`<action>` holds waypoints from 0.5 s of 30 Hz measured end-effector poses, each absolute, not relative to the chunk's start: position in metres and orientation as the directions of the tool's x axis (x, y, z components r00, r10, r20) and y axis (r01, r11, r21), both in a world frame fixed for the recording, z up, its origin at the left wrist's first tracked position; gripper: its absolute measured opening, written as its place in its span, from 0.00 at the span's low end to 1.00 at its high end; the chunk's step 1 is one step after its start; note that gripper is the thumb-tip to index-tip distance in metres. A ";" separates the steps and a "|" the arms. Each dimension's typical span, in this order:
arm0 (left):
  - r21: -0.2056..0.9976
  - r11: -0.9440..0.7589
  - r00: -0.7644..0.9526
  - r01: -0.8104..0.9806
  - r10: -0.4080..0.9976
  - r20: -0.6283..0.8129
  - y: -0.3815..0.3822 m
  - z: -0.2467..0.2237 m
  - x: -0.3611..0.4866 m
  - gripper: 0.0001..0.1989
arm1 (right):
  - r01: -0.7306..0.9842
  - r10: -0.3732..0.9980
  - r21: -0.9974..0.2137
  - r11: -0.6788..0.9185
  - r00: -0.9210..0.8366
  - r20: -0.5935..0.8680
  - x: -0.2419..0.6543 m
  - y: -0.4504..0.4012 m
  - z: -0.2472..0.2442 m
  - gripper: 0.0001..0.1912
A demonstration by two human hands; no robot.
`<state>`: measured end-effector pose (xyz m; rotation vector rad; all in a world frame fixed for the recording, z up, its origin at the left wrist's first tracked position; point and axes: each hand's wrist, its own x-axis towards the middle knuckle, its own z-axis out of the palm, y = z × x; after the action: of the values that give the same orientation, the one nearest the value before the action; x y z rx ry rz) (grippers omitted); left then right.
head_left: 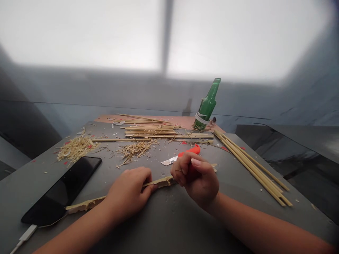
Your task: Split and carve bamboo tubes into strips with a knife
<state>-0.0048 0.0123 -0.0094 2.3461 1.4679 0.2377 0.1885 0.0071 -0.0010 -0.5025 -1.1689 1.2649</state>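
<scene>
A long pale strip with ragged edges (165,181) lies across the grey table. My left hand (131,188) is closed on its middle, pressing it to the tabletop. The strip's left part runs under my left forearm towards the phone. My right hand (197,176) is curled, palm partly up, over the strip's right part; what its fingers hold, if anything, is hidden. Just beyond my right hand is a craft knife with a red-orange handle (192,150) and a bare blade (169,161) pointing left.
A black phone (63,188) with a white cable (28,233) lies at left. Behind are shavings piles (75,148) (136,149) and thin sticks (150,132). A tilted green bottle (208,106) stands at the back; longer sticks (251,165) lie at right.
</scene>
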 end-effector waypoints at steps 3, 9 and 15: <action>0.384 -0.398 0.448 0.833 0.893 -0.046 0.012 -0.010 -0.004 0.10 | -0.465 0.910 -0.835 0.294 -0.129 0.393 0.189 0.008 -0.001 0.12; 0.391 -0.401 0.453 0.829 0.891 -0.045 0.012 -0.009 -0.004 0.09 | -0.461 0.908 -0.838 0.292 -0.141 0.394 0.189 0.008 -0.001 0.12; 0.397 -0.410 0.460 0.821 0.887 -0.036 0.011 -0.007 -0.003 0.09 | -0.445 0.910 -0.846 0.294 -0.141 0.390 0.189 0.007 -0.002 0.11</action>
<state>-0.0028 0.0109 -0.0068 2.3554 1.4440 0.2542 0.1895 0.0071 -0.0017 -0.5177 -1.1919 1.2668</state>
